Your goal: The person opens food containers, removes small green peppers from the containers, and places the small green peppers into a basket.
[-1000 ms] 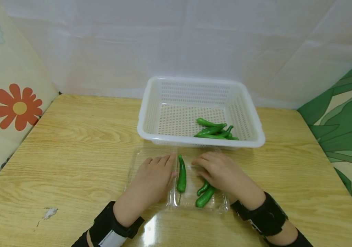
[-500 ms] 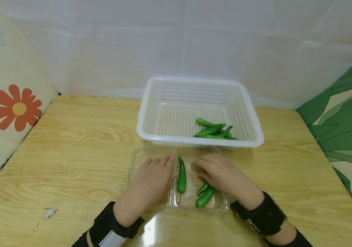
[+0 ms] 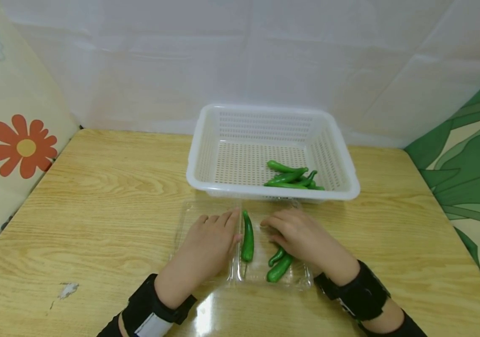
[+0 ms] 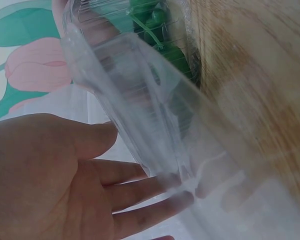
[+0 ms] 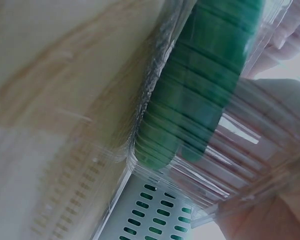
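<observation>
My left hand [image 3: 208, 241] rests over the middle fold of a clear plastic clamshell box [image 3: 261, 276], its fingers extended. In the left wrist view, the thumb and fingers [image 4: 140, 215] touch the clear plastic. One green chili pepper [image 3: 247, 238] lies lengthwise in the box's right half, just right of that hand. My right hand [image 3: 296, 234] is over the same half, fingers loosely bent, with nothing visible in them. More green chili peppers [image 3: 279, 270] lie partly hidden beneath it. Through the ribbed wall, the right wrist view shows peppers [image 5: 162, 125] side by side.
Behind the box stands a white perforated basket [image 3: 206, 180] with several green chili peppers [image 3: 288, 177] at its front right. All this is on a wood-grain table [image 3: 117, 201]. A white cloth [image 3: 159, 70] hangs at the back, with printed panels at both sides.
</observation>
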Motion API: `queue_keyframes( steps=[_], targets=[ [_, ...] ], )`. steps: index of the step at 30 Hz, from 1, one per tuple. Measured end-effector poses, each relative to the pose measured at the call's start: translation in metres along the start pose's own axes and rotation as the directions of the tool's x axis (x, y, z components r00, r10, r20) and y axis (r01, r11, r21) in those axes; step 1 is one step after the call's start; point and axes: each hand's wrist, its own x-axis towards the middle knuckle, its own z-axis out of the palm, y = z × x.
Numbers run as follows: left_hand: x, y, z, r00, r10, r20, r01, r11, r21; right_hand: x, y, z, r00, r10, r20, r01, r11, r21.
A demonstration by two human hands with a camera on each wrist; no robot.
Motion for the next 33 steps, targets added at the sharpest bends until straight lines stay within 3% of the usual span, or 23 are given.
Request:
queue_keyframes(
  steps=[14, 26, 33],
  targets=[
    [0.000, 0.000, 0.001, 1.000, 0.003, -0.004, -0.003, 1.000, -0.005, -0.001, 0.000, 0.000, 0.999, 0.026, 0.028, -0.026, 1.000, 0.005],
    [0.000, -0.001, 0.000, 1.000, 0.004, -0.012, -0.004, 1.000, -0.002, -0.001, -0.004, -0.010, 0.981, 0.079, 0.175, -0.105, 0.984, 0.146],
    [0.000, 0.000, -0.001, 1.000, 0.008, -0.007, -0.008, 1.000, 0.001, -0.002, -0.007, -0.014, 0.977, 0.058, 0.204, -0.088, 0.986, 0.139]
  ],
)
